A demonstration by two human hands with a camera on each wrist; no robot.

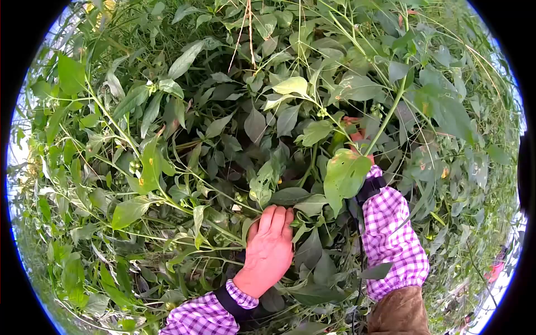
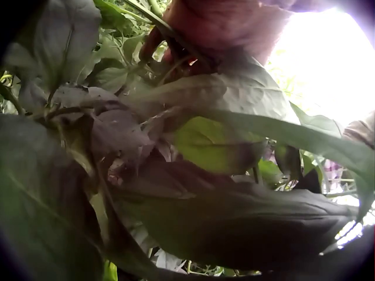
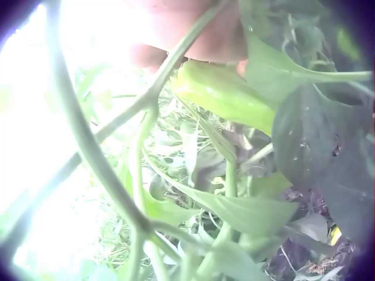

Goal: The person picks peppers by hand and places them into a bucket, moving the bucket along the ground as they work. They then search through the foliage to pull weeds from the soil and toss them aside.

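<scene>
In the right wrist view a smooth yellow-green pepper lies against the fingers of my right hand, which grip its upper end. The head view has that right hand reaching deep among the plants, mostly hidden by a leaf with brown-edged spots. My left hand is lower and nearer, back upward, fingers bent down over a leafy branch. From the left wrist, the fingers of the left hand curl in around thin stems, with large leaves in front.
Dense pepper plants surround both hands. A long branch slants down from the upper left, bearing small green buds. Another thick stem crosses near the right hand, and dry stalks hang at the top. Forked stems cross the right wrist view.
</scene>
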